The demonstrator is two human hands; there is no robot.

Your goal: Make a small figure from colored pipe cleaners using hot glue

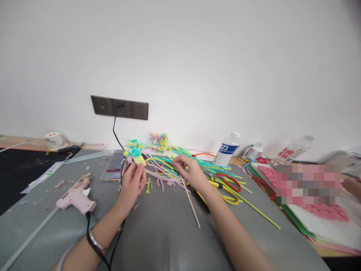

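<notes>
A small figure of teal and yellow pipe cleaners (136, 153) is pinched upright between the fingertips of my left hand (133, 180). My right hand (188, 169) hovers over the pile of pipe cleaners (166, 171), its thumb and fingers closed together. Whatever the right fingertips hold, if anything, is too small to make out. A thin wooden stick (193, 210) slants down from below that hand. Beside my right wrist are red-handled scissors (235, 182) and a yellow-handled tool (232, 199), partly hidden. More pipe cleaner figures (160, 142) stand by the wall.
At the left lies a pink glue gun (76, 199), its black cable passing my left forearm. A pixelated flat object (113, 165) is near my left hand. Bottles (227, 148) line the wall. Another person's hand (352, 186) is at the right, by pink braided material (327, 210).
</notes>
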